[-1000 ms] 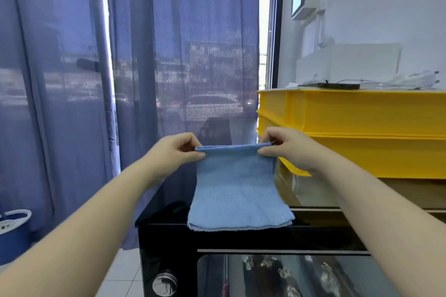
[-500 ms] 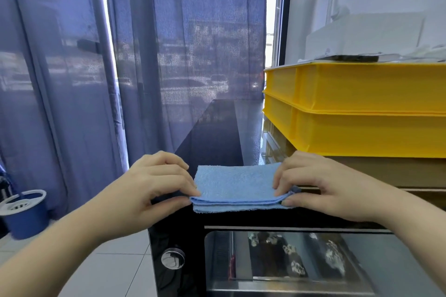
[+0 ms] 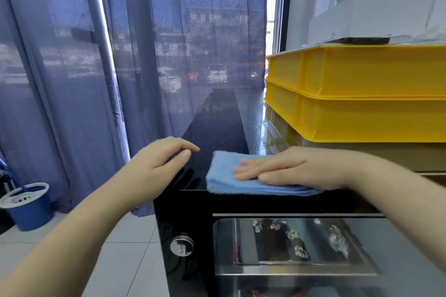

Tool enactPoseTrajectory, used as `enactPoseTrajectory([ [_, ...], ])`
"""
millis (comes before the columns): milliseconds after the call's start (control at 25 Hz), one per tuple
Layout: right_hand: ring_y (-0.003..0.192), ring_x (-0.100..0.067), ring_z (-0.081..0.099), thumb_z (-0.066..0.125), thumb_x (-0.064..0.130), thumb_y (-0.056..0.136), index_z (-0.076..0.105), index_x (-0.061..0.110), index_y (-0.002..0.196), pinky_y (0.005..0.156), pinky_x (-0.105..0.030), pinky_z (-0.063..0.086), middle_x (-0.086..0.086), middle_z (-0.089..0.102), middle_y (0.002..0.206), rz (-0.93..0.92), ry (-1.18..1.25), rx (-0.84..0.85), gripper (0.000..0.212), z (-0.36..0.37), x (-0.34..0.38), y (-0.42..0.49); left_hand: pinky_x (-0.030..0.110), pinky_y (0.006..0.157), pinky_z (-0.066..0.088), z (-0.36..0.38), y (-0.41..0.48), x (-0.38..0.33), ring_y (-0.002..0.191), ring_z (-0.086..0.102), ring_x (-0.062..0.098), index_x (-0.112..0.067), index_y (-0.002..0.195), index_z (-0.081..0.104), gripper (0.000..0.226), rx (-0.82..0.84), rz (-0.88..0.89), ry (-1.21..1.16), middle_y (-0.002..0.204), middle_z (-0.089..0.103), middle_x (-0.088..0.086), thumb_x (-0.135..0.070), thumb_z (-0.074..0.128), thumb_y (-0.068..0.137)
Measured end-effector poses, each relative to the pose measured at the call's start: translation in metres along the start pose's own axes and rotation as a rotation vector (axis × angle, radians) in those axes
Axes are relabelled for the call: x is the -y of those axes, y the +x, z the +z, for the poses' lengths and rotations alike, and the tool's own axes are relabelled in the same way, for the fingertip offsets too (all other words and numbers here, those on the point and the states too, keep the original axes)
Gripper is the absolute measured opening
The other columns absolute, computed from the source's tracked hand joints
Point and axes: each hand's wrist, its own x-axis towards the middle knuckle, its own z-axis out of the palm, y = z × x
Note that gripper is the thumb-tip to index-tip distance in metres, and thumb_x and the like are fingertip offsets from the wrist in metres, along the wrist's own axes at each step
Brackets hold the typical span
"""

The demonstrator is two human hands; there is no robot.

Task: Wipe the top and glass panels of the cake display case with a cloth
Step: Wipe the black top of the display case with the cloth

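Observation:
A folded blue cloth (image 3: 224, 176) lies on the glossy black top of the cake display case (image 3: 217, 123), near its front edge. My right hand (image 3: 289, 169) lies flat on the cloth with straight fingers pressing it down. My left hand (image 3: 156, 164) hovers just left of the cloth over the case's front left corner, fingers loosely bent and holding nothing. Below the top, the front glass panel (image 3: 301, 243) shows cakes on a shelf inside.
Two stacked yellow crates (image 3: 362, 94) sit on the right part of the case top, close behind my right hand. Blue curtains (image 3: 169, 43) hang behind and to the left. A blue mop bucket (image 3: 26, 205) stands on the tiled floor at left. A round lock (image 3: 182, 245) is on the case front.
The cloth went from hanging between both hands to lying folded on the case top. My left hand has let go and moved left; my right hand now lies flat on the cloth.

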Motion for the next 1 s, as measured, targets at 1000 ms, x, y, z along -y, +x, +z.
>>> enactPoseTrajectory([
  [1000, 0.136, -0.017, 0.033, 0.031, 0.037, 0.102, 0.037, 0.028, 0.143, 0.108, -0.028, 0.022, 0.004, 0.033, 0.151, 1.022, -0.123, -0.560, 0.042, -0.041, -0.163, -0.255, 0.024, 0.109, 0.024, 0.198, 0.081, -0.227, 0.133, 0.025, -0.003, -0.037, 0.140, 0.033, 0.065, 0.339, 0.572, 0.060, 0.145, 0.034, -0.022, -0.061, 0.009, 0.085],
])
